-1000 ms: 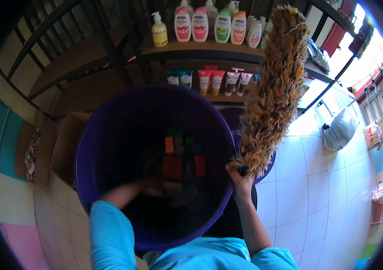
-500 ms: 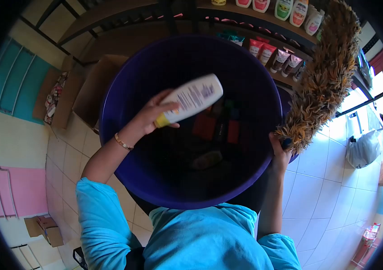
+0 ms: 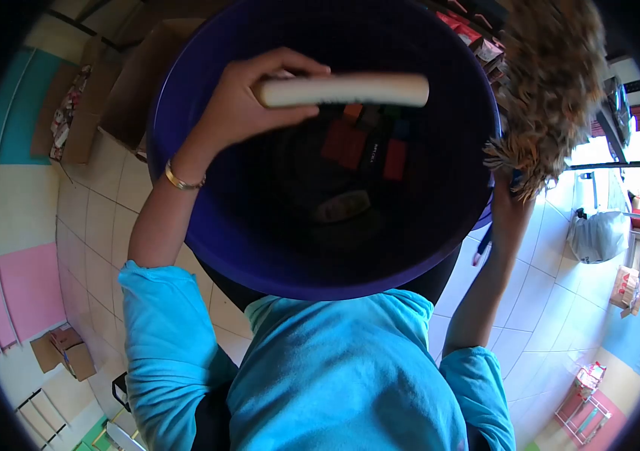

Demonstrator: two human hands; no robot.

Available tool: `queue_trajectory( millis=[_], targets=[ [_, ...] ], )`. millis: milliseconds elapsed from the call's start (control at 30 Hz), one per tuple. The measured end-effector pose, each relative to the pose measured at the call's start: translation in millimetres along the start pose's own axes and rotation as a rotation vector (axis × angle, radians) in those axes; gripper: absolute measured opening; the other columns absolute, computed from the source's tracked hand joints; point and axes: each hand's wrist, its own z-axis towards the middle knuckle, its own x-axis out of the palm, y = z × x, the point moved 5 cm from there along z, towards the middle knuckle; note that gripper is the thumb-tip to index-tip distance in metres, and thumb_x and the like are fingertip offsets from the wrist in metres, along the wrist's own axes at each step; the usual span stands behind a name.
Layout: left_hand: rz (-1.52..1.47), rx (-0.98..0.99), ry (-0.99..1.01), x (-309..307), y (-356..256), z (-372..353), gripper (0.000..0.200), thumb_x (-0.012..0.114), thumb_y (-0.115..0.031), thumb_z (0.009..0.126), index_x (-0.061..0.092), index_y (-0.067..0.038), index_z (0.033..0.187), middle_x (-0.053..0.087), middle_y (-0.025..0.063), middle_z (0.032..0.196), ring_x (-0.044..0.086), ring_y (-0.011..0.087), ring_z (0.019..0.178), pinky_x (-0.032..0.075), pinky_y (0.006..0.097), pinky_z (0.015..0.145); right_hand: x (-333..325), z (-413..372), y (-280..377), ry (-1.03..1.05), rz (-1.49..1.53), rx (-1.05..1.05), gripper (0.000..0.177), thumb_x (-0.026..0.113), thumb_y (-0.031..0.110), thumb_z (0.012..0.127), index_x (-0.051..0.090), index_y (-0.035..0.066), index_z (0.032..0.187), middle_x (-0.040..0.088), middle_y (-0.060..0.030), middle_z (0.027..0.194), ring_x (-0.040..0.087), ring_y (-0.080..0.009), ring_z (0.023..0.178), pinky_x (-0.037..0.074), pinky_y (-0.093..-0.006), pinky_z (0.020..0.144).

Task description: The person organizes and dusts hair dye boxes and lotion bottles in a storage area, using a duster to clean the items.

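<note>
Over the big round purple plastic bucket (image 3: 275,274), toward twelve o'clock, the left hand (image 3: 249,101) clasps a white plastic bottle (image 3: 350,90), now level and edge-on rather than tilted as half a second ago, while at three o'clock the right hand (image 3: 508,212) grips the brown feather duster (image 3: 553,83) beside the rim.

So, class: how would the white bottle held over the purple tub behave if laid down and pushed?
The white bottle looks rigid: it juts out straight though the left hand grips only one end. Probably light, since one hand alone carries it level. Its long rounded body would likely roll when pushed sideways.
</note>
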Motion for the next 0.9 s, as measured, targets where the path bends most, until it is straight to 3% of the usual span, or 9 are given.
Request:
queue_trajectory(
  millis=[233, 333, 400, 467, 500, 600, 633, 800, 900],
  targets=[
    [0.187, 0.205, 0.118, 19.7, -54.4, -7.6, 0.035, 0.080, -0.017, 0.054, 0.066, -0.010, 0.086, 0.062, 0.0062, 0.086, 0.061, 0.0212, 0.080, 0.050, 0.0317, 0.072, 59.9, -3.5, 80.9, 0.629, 0.299, 0.128, 0.032, 0.063, 0.019, 0.081, 0.054, 0.003, 0.107, 0.061, -0.0052, 0.091, 0.058, -0.0100, 0.079, 0.047, -0.0219, 0.064],
    [0.100, 0.343, 0.077, 18.2, -77.8, -4.2, 0.038, 0.082, -0.021, 0.051, 0.067, -0.012, 0.085, 0.059, 0.0033, 0.079, 0.061, 0.0181, 0.075, 0.051, 0.0280, 0.064, 95.5, 0.7, 114.6, 0.725, 0.331, -0.501, 0.051, 0.070, 0.026, 0.074, 0.049, 0.001, 0.113, 0.060, -0.0066, 0.098, 0.057, -0.0128, 0.087, 0.045, -0.0265, 0.080],
    [-0.025, 0.422, -0.015, 8.5, -83.4, -1.4, 0.049, 0.084, -0.020, 0.047, 0.065, -0.011, 0.091, 0.057, 0.0040, 0.084, 0.060, 0.0180, 0.076, 0.051, 0.0288, 0.064, 106.6, -13.0, 102.5, 1.099, 0.428, 0.372, 0.062, 0.074, 0.031, 0.069, 0.047, 0.001, 0.116, 0.058, -0.0082, 0.101, 0.057, -0.0138, 0.090, 0.044, -0.0259, 0.084],
    [-0.102, 0.474, -0.121, -1.8, -86.5, 1.0, 0.057, 0.085, -0.020, 0.045, 0.063, -0.010, 0.097, 0.057, 0.0047, 0.087, 0.060, 0.0185, 0.078, 0.051, 0.0298, 0.066, 123.2, -26.7, 98.4, 1.077, 0.733, 0.460, 0.068, 0.076, 0.036, 0.066, 0.046, 0.001, 0.116, 0.058, -0.0098, 0.099, 0.059, -0.0146, 0.085, 0.047, -0.0239, 0.078],
    [-0.005, 0.526, -0.079, -4.9, -83.9, -2.6, 0.073, 0.082, -0.019, 0.051, 0.050, -0.012, 0.116, 0.052, 0.0060, 0.104, 0.055, 0.0217, 0.094, 0.048, 0.0348, 0.079, 127.0, -33.0, 108.5, 1.131, 0.876, 0.540, 0.067, 0.077, 0.037, 0.064, 0.048, 0.001, 0.112, 0.060, -0.0089, 0.092, 0.060, -0.0138, 0.082, 0.048, -0.0225, 0.075],
    [-0.669, -0.076, -0.655, 20.5, -60.3, -6.4, 0.072, 0.070, -0.036, 0.070, 0.033, -0.014, 0.127, 0.044, 0.0067, 0.118, 0.046, 0.0237, 0.110, 0.040, 0.0376, 0.091, 133.5, -11.8, 115.8, 1.034, 0.828, 0.380, 0.062, 0.078, 0.032, 0.065, 0.049, 0.001, 0.111, 0.061, -0.0078, 0.089, 0.059, -0.0129, 0.082, 0.047, -0.0233, 0.075],
    [-1.197, -0.156, -0.184, 39.7, -46.9, -9.4, 0.064, 0.046, -0.050, 0.084, 0.022, -0.013, 0.131, 0.034, 0.0072, 0.129, 0.038, 0.0231, 0.117, 0.035, 0.0383, 0.096, 135.1, -2.0, 124.4, 0.917, 0.726, 0.224, 0.057, 0.077, 0.028, 0.066, 0.050, 0.000, 0.109, 0.061, -0.0077, 0.090, 0.058, -0.0135, 0.085, 0.047, -0.0245, 0.075],
    [-1.261, -0.422, -0.292, 66.0, -44.9, -11.6, 0.053, 0.030, -0.046, 0.091, 0.032, -0.008, 0.127, 0.043, 0.0096, 0.124, 0.045, 0.0229, 0.113, 0.037, 0.0386, 0.096, 124.2, 13.4, 153.5, 0.300, 0.439, -0.603, 0.037, 0.069, 0.015, 0.070, 0.054, 0.001, 0.101, 0.061, -0.0148, 0.087, 0.061, -0.0264, 0.078, 0.049, -0.0317, 0.069],
    [-1.379, -0.436, -0.364, 64.0, -55.7, -2.0, 0.053, 0.033, -0.047, 0.090, 0.036, -0.008, 0.125, 0.046, 0.0101, 0.122, 0.047, 0.0246, 0.112, 0.039, 0.0406, 0.094, 120.0, 25.8, 146.8, 0.394, -0.023, -0.503, 0.025, 0.063, 0.016, 0.071, 0.057, 0.001, 0.090, 0.060, -0.0205, 0.077, 0.059, -0.0349, 0.075, 0.048, -0.0384, 0.066]
  ],
)
